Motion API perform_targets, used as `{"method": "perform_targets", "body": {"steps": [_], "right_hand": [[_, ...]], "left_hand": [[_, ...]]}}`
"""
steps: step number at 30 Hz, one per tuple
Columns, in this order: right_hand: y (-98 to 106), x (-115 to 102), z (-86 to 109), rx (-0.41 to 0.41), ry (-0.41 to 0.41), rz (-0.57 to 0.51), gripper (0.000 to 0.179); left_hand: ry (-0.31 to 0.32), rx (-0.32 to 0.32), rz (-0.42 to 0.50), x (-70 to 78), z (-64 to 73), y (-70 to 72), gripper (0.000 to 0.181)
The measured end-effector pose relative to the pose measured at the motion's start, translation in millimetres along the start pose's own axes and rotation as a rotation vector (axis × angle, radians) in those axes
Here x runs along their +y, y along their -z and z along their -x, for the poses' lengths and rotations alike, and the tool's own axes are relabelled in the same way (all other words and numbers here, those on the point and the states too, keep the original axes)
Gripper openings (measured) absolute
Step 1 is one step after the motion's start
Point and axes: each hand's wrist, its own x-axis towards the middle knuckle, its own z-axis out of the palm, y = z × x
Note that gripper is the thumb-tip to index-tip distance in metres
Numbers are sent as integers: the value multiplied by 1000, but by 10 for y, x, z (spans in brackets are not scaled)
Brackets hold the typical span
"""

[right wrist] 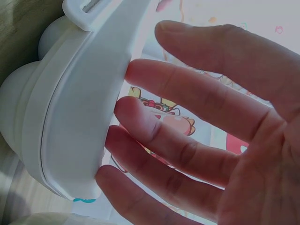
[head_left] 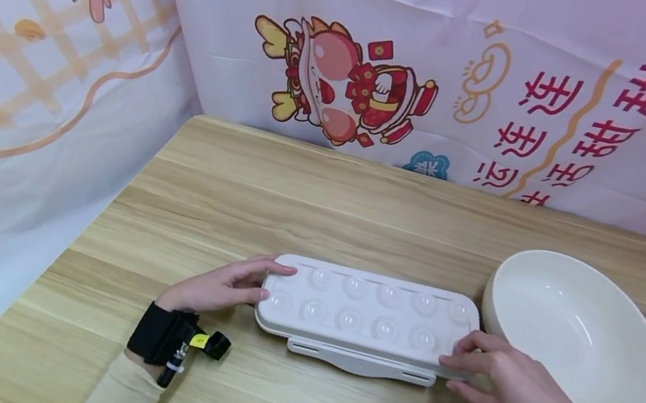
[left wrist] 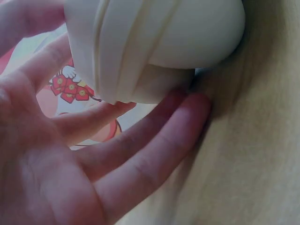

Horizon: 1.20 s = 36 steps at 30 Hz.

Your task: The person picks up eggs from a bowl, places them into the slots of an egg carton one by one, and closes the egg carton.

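A white plastic egg box (head_left: 369,309) with two rows of round bumps on its lid lies across the middle of the table, lid down. Its front latch flap (head_left: 360,362) sticks out toward me. At the left end, my left hand (head_left: 229,283) holds the box, index finger on the lid and thumb at the near corner. The left wrist view shows other fingers (left wrist: 154,154) reaching low beside the rounded egg cups (left wrist: 197,33). My right hand (head_left: 513,387) touches the lid's right end with its fingertips (right wrist: 126,110); its thumb stands off the box.
A large cream bowl (head_left: 571,329) stands right of the egg box, close to its end and my right hand. Printed cloth (head_left: 478,78) hangs behind and to the left of the wooden table (head_left: 222,192).
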Motion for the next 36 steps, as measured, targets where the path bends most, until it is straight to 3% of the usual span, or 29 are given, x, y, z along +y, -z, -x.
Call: {"method": "perform_targets", "body": {"steps": [4,14,24,36], "right_hand": [[10,-12,-7,-16,-7,-5,23],[0,-62,-22,-17,-17,16,25],[-26,-67,-18,-1,-44,41,27],[-19,-69,-32,-10,-66,41,26]], "left_hand": [[-14,42,-68,57,22,-21,40],[-133,69,-151,146,10,-74,42],[-209,182,-426,234,-63,-251,41],[-261,259,-508,255,-96,-315,40]]}}
